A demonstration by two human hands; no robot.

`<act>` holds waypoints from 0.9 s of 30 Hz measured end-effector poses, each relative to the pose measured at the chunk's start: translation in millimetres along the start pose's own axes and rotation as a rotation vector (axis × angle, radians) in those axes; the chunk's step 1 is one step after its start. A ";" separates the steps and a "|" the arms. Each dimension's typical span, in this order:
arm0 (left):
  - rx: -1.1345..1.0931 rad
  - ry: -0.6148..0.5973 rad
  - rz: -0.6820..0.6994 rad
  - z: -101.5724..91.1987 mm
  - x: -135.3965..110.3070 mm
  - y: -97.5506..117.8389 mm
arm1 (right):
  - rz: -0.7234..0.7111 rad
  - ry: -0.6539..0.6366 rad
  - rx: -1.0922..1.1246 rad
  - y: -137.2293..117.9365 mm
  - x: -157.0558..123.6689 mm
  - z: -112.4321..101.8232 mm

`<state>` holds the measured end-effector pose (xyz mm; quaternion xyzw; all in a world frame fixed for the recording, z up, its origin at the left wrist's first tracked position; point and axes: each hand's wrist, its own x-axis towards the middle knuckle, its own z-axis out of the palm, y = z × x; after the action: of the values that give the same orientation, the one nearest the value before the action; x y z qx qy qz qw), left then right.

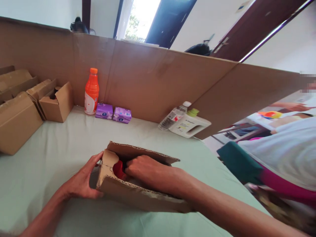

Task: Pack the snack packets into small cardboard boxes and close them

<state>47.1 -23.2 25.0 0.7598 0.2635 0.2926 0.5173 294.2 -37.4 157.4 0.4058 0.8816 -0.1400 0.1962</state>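
1. Nearest my view, my left hand [82, 179] has the left end of the open cardboard box [138, 199] in a wide grip, fingers by its far corner, thumb by its near one.
2. My right hand [142, 168] reaches down inside the box, fingers bent beside a red object [118, 169]; the walls hide the fingertips, so I cannot tell whether that grip holds anything.
3. The box sits on a pale green cloth [74, 131], its top open towards me.
4. Beyond the box and to its right, I see a clear bottle [174, 117] just beside a white jug [190, 127] with a green cap.
5. Beyond it and to its left are two purple packs [104, 112], with an orange bottle [91, 95] beside the left one.
6. Farther left of it stand more cardboard boxes [19, 125].
7. Behind all these, beyond the box, runs a cardboard partition [148, 82].
8. Well to its right, past the cloth's edge, I see another person's hand [291, 106].
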 end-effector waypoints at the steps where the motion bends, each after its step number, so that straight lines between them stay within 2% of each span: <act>1: -0.001 -0.001 -0.001 0.0 0.0 -0.3 | 0.008 0.002 -0.004 0.0 1.1 0.1; 9: -0.003 -0.011 0.010 -0.2 0.0 -3.6 | 0.062 -0.029 -0.175 -8.4 0.3 -9.6; 12: -0.013 -0.017 0.013 -0.9 0.3 -3.2 | 0.074 -0.006 -0.158 -8.9 1.4 -9.2; 15: -0.014 -0.016 0.006 -1.5 0.4 -2.4 | 0.027 0.054 -0.084 -5.9 2.8 -6.4; 18: -0.001 -0.016 0.001 -1.7 0.0 -2.5 | 0.008 0.186 0.011 -0.4 -5.7 -4.5; 22: -0.004 -0.007 0.023 -1.5 -0.6 -2.1 | 0.045 0.475 0.216 7.9 -39.3 1.3; 24: 0.005 -0.003 0.027 -1.4 -0.7 -0.6 | 0.073 0.593 0.338 11.2 -60.1 10.9; 27: 0.006 -0.012 0.017 -1.7 -0.6 2.5 | 0.175 0.732 0.447 13.8 -85.7 38.1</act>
<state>45.7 -23.4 27.8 0.7655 0.2548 0.2916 0.5139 364.6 -100.7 161.9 0.5344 0.8033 -0.1571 -0.2108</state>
